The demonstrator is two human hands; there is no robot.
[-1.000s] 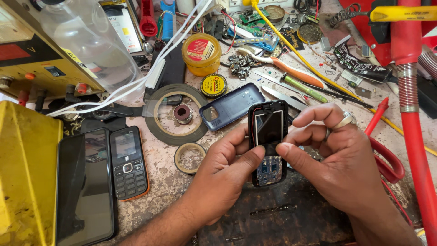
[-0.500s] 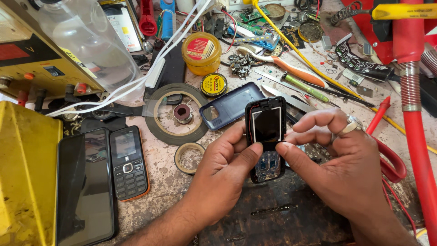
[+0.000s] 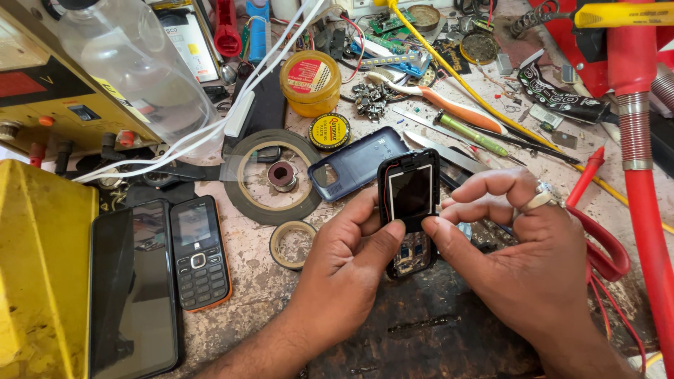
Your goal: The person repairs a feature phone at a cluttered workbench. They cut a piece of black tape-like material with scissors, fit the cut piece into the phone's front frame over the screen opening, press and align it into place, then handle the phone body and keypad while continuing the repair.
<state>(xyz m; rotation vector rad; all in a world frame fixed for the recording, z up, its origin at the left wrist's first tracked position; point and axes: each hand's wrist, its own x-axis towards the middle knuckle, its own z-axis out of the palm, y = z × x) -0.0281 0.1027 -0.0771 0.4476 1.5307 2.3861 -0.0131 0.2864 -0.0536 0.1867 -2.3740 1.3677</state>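
A small black keypad phone (image 3: pixel 409 203) with its front cover off stands tilted up between both hands, its bare screen on top and the circuit board exposed below. My left hand (image 3: pixel 347 263) grips its left side, thumb pressed just under the screen. My right hand (image 3: pixel 516 249), with a ring on one finger, pinches the right edge with thumb and forefinger. A dark blue phone back cover (image 3: pixel 354 165) lies just behind the phone.
A black keypad phone (image 3: pixel 200 251) and a large dark smartphone (image 3: pixel 133 288) lie at left beside a yellow box (image 3: pixel 42 274). Tape rolls (image 3: pixel 270 175), a solder paste jar (image 3: pixel 309 83), a toothbrush (image 3: pixel 449 107), tweezers, red hose (image 3: pixel 642 182) and clear bottle (image 3: pixel 140 63) crowd the bench.
Both hands have shifted the opened phone slightly left and up; my left thumb has slid up onto its lower front. Nothing else on the bench moved.
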